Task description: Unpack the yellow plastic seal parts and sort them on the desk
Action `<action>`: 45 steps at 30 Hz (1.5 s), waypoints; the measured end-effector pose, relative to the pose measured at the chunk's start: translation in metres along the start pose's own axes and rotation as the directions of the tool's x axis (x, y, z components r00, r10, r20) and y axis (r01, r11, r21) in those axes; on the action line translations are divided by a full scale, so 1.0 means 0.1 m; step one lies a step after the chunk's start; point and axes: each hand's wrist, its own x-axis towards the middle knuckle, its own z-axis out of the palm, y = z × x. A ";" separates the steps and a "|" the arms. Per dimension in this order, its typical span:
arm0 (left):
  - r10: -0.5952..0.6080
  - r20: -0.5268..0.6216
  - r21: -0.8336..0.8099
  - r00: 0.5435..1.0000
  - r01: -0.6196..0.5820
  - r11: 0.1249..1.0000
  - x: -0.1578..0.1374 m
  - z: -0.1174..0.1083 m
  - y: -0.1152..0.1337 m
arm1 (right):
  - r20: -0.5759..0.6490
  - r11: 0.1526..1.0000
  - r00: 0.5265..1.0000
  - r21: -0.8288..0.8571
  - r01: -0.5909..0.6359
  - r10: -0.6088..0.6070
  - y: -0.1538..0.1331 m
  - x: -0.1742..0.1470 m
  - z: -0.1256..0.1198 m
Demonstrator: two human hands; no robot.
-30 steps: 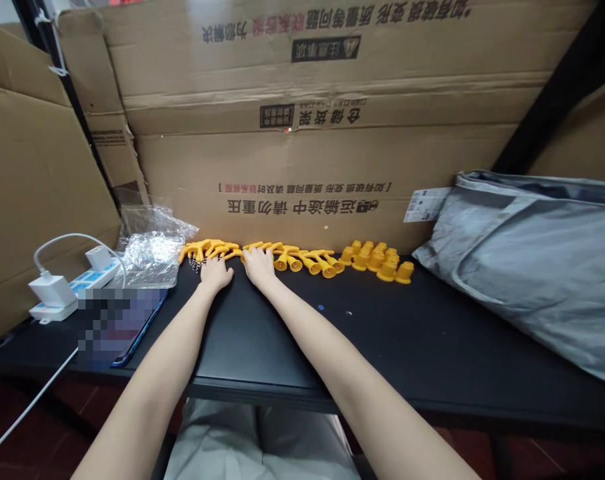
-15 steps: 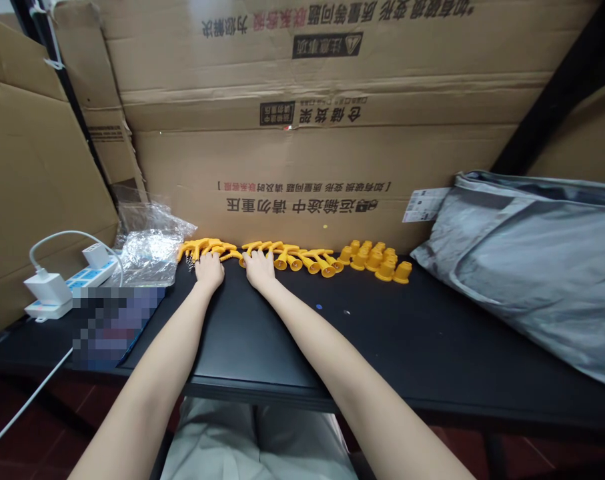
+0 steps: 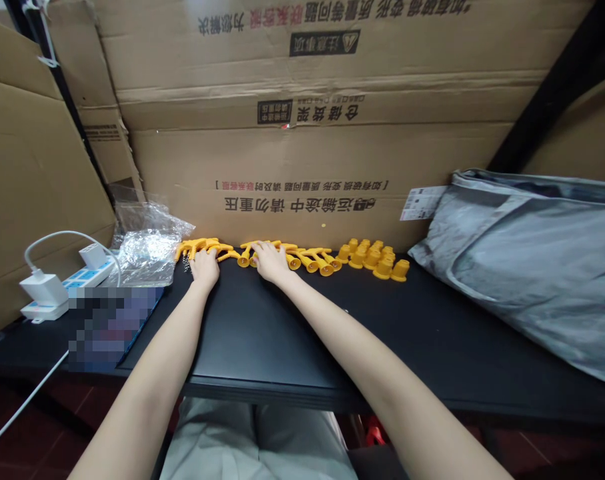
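Along the back of the black table lies a row of yellow plastic parts. My left hand (image 3: 205, 268) rests at the left pile of curved yellow pieces (image 3: 196, 247), its fingers reaching over them; small metal springs or chains hang beside it. My right hand (image 3: 273, 262) lies with fingers stretched over the yellow funnel-ended pieces (image 3: 309, 264), touching those in the middle of the row. Its fingertips partly cover these pieces. Further right, several yellow flanged caps (image 3: 383, 265) stand grouped together, apart from both hands.
A cardboard sheet (image 3: 262, 157) rises behind the black table (image 3: 262, 333). At left are crumpled clear plastic bags (image 3: 149, 250), a white power strip (image 3: 89, 275) with chargers and cable, and a blurred flat item (image 3: 115, 327). A grey fabric bag (image 3: 527, 260) fills the right side.
My right hand has shifted right along the row, uncovering funnel-ended pieces on its left. My left hand has barely moved. The view has shifted slightly.
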 end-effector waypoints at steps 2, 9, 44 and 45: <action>0.001 0.005 0.000 1.000 -0.001 1.000 -0.01 0.00 0.01 | -0.047 0.999 0.998 0.035 -0.028 0.030 0.14 -0.04 -0.14; 0.008 0.022 0.022 1.000 -0.009 1.000 -0.02 -0.01 0.01 | -0.264 0.968 0.938 0.169 -0.185 0.225 0.92 -0.26 -0.54; -0.211 -0.236 -0.713 0.949 -0.021 0.701 0.08 -0.17 0.09 | -0.204 0.863 0.868 -0.144 -0.485 0.454 1.84 -0.76 -0.12; -0.208 -0.228 -0.722 0.951 -0.022 0.692 0.07 -0.18 0.10 | -0.198 0.868 0.875 -0.153 -0.473 0.442 1.84 -0.74 -0.10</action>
